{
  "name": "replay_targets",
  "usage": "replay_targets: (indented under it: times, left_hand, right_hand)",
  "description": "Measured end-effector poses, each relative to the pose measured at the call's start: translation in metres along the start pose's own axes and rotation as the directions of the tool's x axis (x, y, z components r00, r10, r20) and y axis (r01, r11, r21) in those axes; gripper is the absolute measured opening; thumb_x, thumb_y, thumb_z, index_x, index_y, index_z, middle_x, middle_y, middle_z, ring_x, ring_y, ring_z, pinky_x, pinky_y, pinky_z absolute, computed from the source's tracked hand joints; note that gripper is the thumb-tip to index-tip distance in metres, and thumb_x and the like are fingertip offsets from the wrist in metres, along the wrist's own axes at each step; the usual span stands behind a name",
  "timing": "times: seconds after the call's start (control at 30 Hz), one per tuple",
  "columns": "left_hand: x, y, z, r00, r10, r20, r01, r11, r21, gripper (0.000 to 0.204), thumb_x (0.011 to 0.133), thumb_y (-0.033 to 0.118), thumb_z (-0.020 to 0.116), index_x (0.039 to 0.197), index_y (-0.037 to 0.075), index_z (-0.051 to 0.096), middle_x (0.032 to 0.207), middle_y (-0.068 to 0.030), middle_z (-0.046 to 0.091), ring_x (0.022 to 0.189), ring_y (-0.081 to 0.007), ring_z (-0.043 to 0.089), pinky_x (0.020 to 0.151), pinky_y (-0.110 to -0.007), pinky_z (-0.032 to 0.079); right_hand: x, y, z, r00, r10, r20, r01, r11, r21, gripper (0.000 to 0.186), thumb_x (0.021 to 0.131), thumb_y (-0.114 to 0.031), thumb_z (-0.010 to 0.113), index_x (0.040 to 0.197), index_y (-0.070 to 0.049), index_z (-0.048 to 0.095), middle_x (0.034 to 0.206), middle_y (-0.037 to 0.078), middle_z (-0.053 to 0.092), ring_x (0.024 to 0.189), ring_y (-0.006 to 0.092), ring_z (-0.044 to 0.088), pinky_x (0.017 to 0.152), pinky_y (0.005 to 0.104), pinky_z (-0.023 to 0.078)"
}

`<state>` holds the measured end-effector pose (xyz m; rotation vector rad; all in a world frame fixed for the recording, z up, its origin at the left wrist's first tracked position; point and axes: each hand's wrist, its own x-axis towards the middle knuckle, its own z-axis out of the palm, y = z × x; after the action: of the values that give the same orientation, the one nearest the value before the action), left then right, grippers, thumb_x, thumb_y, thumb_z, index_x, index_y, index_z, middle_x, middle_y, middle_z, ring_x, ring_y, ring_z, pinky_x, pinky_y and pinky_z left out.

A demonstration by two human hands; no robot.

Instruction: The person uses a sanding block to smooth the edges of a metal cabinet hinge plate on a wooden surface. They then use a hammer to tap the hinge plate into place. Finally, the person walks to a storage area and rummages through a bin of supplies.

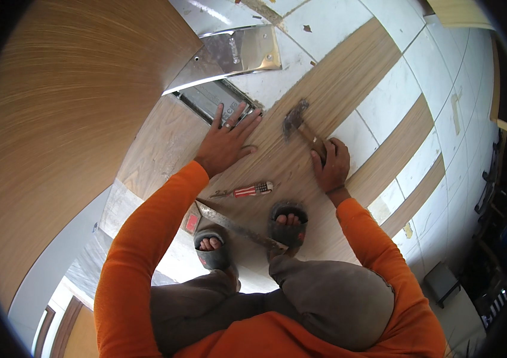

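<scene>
Left hand (225,145) is spread wide, palm down, a touch left of centre; right hand (332,167), right of centre, is wrapped round a handle (more on that below).

Big to small, from my remote seat: a huge brown wood-grain panel (80,89) fills the upper left of the frame, so I'd swing well clear of its edge. Next, the long tan wood-grain board (337,89) runs from mid-frame to the upper right, with white veined floor tiles (393,89) alongside. Looks like the left palm is steadying it; I'd press flat and even so it can't creep.

Then the shiny polished metal plate (229,53), upper left of centre, and just below it a grey rectangular metal box (208,95) set in the floor. Left fingertips are right at that box, so imo be careful near its edge, and don't hit the metal.

Below centre, the long steel-bladed square (241,225) lies close to the feet; I'd slide it away before any tapping. The dark-headed hammer with a brown handle (310,136) is what the right hand has, head over the board, can't tell if touching. Short light taps, face flat, fingers well apart from it. Last, the slim tool with a red, white and blue handle (253,190) lies mid-frame: move that too.
</scene>
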<state>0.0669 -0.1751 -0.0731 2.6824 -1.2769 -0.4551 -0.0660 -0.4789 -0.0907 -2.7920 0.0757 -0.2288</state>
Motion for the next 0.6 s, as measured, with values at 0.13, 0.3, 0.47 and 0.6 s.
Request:
replay_targets:
  times: [0.13,0.3,0.47,0.6]
  left_hand:
    - [-0.014,-0.005,0.004,1.000,0.013,-0.004,-0.013,1.000,0.007,0.077,0.097,0.059,0.047,0.159,0.018,0.028,0.167,0.0014,0.022,0.156,-0.0259,0.009,0.124,-0.061,0.004]
    - [-0.041,-0.014,0.009,0.999,0.043,-0.001,-0.043,0.999,-0.030,0.076,0.095,0.058,0.050,0.157,0.019,0.032,0.166,0.0011,0.023,0.155,-0.0265,0.011,0.123,-0.062,0.005]
    - [-0.073,-0.022,0.013,0.996,0.080,-0.034,-0.079,0.997,0.024,0.075,0.095,0.057,0.053,0.157,0.019,0.033,0.166,0.0022,0.023,0.155,-0.0252,0.012,0.120,-0.069,0.006]
    - [-0.086,-0.030,0.012,0.999,0.047,-0.015,-0.047,0.998,0.042,0.076,0.092,0.057,0.056,0.156,0.021,0.036,0.166,-0.0026,0.023,0.155,-0.0270,0.014,0.117,-0.074,0.007]
  right_hand:
    - [0.002,-0.002,-0.001,1.000,-0.005,-0.003,0.005,1.000,-0.003,0.043,0.087,-0.028,0.075,0.120,-0.006,0.060,0.120,0.017,0.058,0.104,0.0358,0.058,0.088,0.0469,0.048]
    - [0.001,-0.001,0.000,1.000,-0.014,-0.004,0.014,1.000,-0.011,0.042,0.087,-0.027,0.074,0.120,-0.006,0.061,0.119,0.017,0.059,0.104,0.0359,0.059,0.088,0.0463,0.049]
    - [0.003,-0.003,-0.001,1.000,-0.015,-0.009,0.015,1.000,0.001,0.042,0.087,-0.027,0.074,0.120,-0.005,0.061,0.120,0.018,0.059,0.104,0.0363,0.059,0.089,0.0463,0.049]
    - [0.000,0.000,0.001,1.000,-0.020,-0.023,0.019,0.999,-0.026,0.043,0.086,-0.028,0.075,0.119,-0.004,0.061,0.120,0.018,0.059,0.104,0.0365,0.059,0.089,0.0464,0.049]
